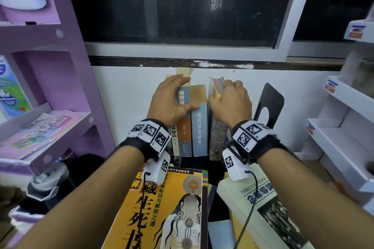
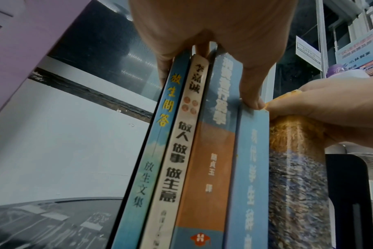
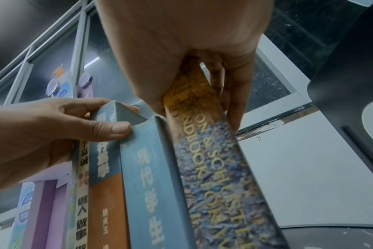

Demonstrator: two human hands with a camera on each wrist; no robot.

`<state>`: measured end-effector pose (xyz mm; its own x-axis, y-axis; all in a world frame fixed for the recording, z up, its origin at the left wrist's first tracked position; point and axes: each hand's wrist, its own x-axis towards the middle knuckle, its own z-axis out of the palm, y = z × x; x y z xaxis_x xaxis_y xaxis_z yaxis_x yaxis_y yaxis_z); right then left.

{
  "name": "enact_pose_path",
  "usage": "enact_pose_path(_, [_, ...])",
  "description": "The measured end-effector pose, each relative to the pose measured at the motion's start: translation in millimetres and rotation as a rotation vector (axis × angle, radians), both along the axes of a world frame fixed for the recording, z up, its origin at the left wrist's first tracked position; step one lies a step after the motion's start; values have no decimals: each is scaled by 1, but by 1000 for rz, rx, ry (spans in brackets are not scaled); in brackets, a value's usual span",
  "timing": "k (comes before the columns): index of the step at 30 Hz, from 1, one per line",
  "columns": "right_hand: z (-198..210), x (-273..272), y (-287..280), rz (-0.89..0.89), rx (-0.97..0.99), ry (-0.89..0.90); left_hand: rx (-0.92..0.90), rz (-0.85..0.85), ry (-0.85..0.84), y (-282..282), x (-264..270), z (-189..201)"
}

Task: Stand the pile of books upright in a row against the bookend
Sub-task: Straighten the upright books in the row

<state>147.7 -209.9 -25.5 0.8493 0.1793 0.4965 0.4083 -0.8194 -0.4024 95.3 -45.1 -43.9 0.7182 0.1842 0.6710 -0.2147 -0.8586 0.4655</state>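
Note:
Several books stand upright in a row by the white wall. My left hand [image 1: 187, 93] [image 2: 207, 70] grips the tops of the left ones, a thin blue book, a white one and a blue and orange book [image 1: 185, 125] [image 2: 215, 160], with its thumb on the blue dictionary [image 1: 199, 127] [image 3: 151, 185]. My right hand [image 1: 222, 91] [image 3: 194, 101] grips the top of the thick mottled handbook [image 1: 217, 137] [image 2: 296, 185] at the right end. The black metal bookend [image 1: 271, 99] [image 3: 351, 67] stands just right of it, with a gap showing at the top.
A yellow book [image 1: 168, 208] and a white book [image 1: 259, 204] lie flat on piles in front of the row. A purple shelf unit [image 1: 50, 87] stands at the left, white shelves [image 1: 344, 127] at the right, a dark window [image 1: 182, 6] behind.

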Motion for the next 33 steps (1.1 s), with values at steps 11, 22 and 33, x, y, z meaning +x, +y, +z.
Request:
enact_pose_path(11, [10, 3, -28, 328, -89, 211, -193, -42, -6, 13, -8, -12])
enact_pose_path(22, [-6, 9, -41, 469, 48, 261, -203, -125, 27, 12, -1, -8])
enact_pose_path(33, [-15, 21, -39, 474, 92, 208, -211, -138, 14, 8, -5, -7])
